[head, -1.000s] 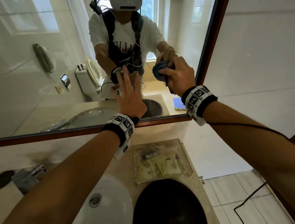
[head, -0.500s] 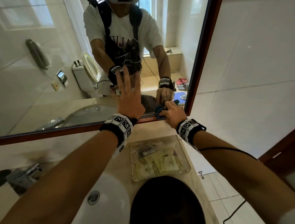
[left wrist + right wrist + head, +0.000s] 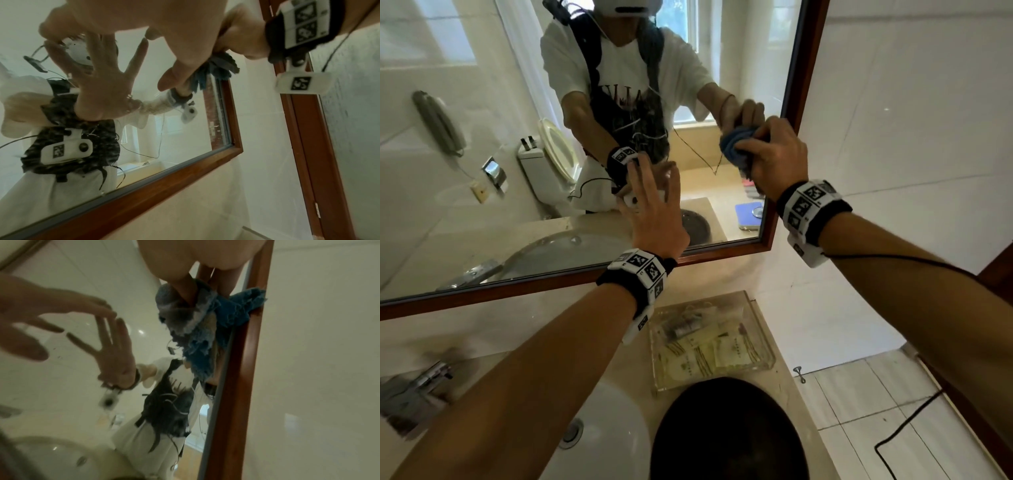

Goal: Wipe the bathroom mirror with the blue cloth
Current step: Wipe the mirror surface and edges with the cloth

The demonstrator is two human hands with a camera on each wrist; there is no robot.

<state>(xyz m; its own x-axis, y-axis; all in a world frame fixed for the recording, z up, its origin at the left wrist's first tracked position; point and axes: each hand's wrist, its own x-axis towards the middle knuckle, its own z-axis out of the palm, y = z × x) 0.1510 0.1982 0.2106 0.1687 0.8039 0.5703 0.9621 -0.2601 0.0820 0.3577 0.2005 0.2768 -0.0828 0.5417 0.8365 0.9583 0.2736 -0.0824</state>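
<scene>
The wood-framed mirror point(image 3: 482, 192) hangs above the vanity. My right hand point(image 3: 774, 154) grips the bunched blue cloth point(image 3: 736, 145) and presses it on the glass close to the mirror's right frame edge point(image 3: 804, 68). In the right wrist view the blue cloth point(image 3: 232, 311) spills over onto the wooden frame point(image 3: 242, 369). My left hand point(image 3: 654, 205) lies flat on the lower glass with fingers spread, holding nothing. From the left wrist view the left hand's fingers point(image 3: 174, 78) touch the glass beside the cloth point(image 3: 218, 68).
Below the mirror lie a white sink point(image 3: 606, 435) with a chrome tap point(image 3: 417, 383), a clear tray of toiletry sachets point(image 3: 709, 342) and a dark round object point(image 3: 726, 431) on the counter. A white tiled wall point(image 3: 911, 137) stands right of the frame.
My right hand has carried the cloth up from the mirror's bottom right corner to mid-height along the right edge. The left hand has stayed flat on the glass.
</scene>
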